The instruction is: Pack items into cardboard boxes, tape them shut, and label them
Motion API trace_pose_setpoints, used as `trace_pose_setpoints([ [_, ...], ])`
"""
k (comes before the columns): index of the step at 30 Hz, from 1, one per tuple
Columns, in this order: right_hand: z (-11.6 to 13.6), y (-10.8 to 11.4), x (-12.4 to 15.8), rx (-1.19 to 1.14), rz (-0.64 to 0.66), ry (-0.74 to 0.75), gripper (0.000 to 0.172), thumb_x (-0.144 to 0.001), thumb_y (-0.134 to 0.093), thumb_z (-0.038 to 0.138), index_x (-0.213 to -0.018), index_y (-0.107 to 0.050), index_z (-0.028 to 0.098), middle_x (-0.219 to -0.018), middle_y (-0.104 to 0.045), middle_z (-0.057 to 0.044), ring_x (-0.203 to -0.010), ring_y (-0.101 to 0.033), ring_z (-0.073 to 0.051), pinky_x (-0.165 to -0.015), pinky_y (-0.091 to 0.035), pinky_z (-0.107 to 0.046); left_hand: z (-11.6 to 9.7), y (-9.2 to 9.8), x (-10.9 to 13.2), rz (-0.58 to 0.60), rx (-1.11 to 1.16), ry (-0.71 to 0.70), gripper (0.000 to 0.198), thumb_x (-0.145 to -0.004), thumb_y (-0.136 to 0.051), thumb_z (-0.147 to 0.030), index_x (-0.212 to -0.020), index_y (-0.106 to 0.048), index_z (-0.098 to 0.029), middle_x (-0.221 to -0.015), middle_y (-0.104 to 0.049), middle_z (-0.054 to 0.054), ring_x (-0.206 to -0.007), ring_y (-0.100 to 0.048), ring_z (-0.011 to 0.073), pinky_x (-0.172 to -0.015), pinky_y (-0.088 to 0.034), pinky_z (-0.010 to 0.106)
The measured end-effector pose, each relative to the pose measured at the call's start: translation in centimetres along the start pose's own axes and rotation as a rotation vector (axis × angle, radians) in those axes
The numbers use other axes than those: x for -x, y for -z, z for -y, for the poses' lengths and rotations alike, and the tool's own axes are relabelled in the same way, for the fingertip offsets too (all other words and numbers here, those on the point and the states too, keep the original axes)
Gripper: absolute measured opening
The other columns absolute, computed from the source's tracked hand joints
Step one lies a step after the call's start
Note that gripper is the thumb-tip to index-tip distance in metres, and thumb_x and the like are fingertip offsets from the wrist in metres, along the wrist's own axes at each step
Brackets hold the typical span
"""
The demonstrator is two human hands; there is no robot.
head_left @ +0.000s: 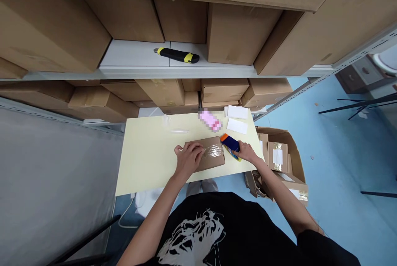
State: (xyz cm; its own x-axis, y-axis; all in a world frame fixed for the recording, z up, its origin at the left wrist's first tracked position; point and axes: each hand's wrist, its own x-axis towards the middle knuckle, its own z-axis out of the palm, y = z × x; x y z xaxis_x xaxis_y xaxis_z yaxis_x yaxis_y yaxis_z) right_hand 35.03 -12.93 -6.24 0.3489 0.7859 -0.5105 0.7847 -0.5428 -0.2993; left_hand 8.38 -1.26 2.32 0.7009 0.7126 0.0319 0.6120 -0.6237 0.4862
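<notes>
The left hand point(192, 158) rests on a taped cardboard parcel point(214, 155), fingers lightly curled, near the front edge of the pale yellow tabletop point(149, 162). Just beside it, the right hand point(247, 151) wraps its fingers around a navy, orange-tipped tape dispenser point(230, 143). White cards point(237, 126) lie by the far edge; no label is legible.
</notes>
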Motion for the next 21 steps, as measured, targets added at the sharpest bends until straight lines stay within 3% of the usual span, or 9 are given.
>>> trace_pose_setpoints([
  [5,2.2,0.3,-0.3,0.115,0.023,-0.063,0.071,-0.080,-0.055,0.046,-0.136,-0.035,0.006,-0.126,-0.048,-0.024,-0.120,-0.042,-0.038,-0.100,-0.024,-0.054,-0.1,0.0,-0.1,0.006,-0.010,-0.017,0.031,-0.093,-0.038,-0.026,-0.088,-0.069,-0.028,-0.107,-0.065,0.002,-0.100,-0.051,0.0210,-0.081,-0.023,0.044],
  [7,3.5,1.1,0.5,0.106,-0.046,-0.046,0.072,-0.079,-0.059,0.044,-0.136,-0.036,0.006,-0.128,-0.047,-0.024,-0.122,-0.038,-0.038,-0.102,-0.023,-0.054,-0.1,0.0,-0.2,0.017,-0.015,-0.015,0.031,-0.093,-0.038,-0.026,-0.088,-0.069,-0.028,-0.107,-0.065,0.002,-0.099,-0.051,0.0214,-0.082,-0.023,0.044],
  [10,6.2,2.9,2.6,-0.154,-0.219,0.169,0.052,-0.086,-0.051,0.039,-0.131,-0.045,0.015,-0.121,-0.053,-0.016,-0.118,-0.044,-0.029,-0.099,-0.033,-0.045,-0.2,0.1,-0.3,0.036,-0.018,-0.024,0.032,-0.093,-0.038,-0.027,-0.088,-0.069,-0.028,-0.107,-0.065,0.003,-0.099,-0.050,0.0218,-0.082,-0.024,0.045],
  [13,9.4,4.4,4.6,-0.423,-0.237,0.398,0.033,-0.090,-0.046,0.041,-0.114,-0.058,0.023,-0.101,-0.062,-0.006,-0.100,-0.053,-0.022,-0.088,-0.043,-0.037,-0.2,0.2,-0.4,0.052,-0.025,-0.029,0.031,-0.093,-0.038,-0.027,-0.090,-0.069,-0.029,-0.108,-0.064,0.003,-0.100,-0.049,0.0225,-0.083,-0.024,0.045],
  [17,12.2,4.5,5.2,-0.458,-0.221,0.443,0.018,-0.082,-0.059,0.039,-0.087,-0.065,0.023,-0.080,-0.064,-0.003,-0.081,-0.055,-0.021,-0.073,-0.046,-0.032,-0.4,0.3,-0.4,0.054,-0.031,-0.030,0.030,-0.091,-0.039,-0.024,-0.089,-0.069,-0.029,-0.109,-0.063,0.003,-0.101,-0.049,0.0228,-0.082,-0.025,0.045],
  [21,12.7,3.5,4.6,-0.431,-0.260,0.426,0.017,-0.085,-0.053,0.030,-0.073,-0.060,0.022,-0.072,-0.061,-0.003,-0.072,-0.054,-0.019,-0.066,-0.044,-0.031,-0.5,0.1,-0.3,0.045,-0.025,-0.022,0.028,-0.091,-0.040,-0.026,-0.091,-0.069,-0.029,-0.109,-0.062,0.004,-0.102,-0.048,0.0231,-0.082,-0.026,0.043],
])
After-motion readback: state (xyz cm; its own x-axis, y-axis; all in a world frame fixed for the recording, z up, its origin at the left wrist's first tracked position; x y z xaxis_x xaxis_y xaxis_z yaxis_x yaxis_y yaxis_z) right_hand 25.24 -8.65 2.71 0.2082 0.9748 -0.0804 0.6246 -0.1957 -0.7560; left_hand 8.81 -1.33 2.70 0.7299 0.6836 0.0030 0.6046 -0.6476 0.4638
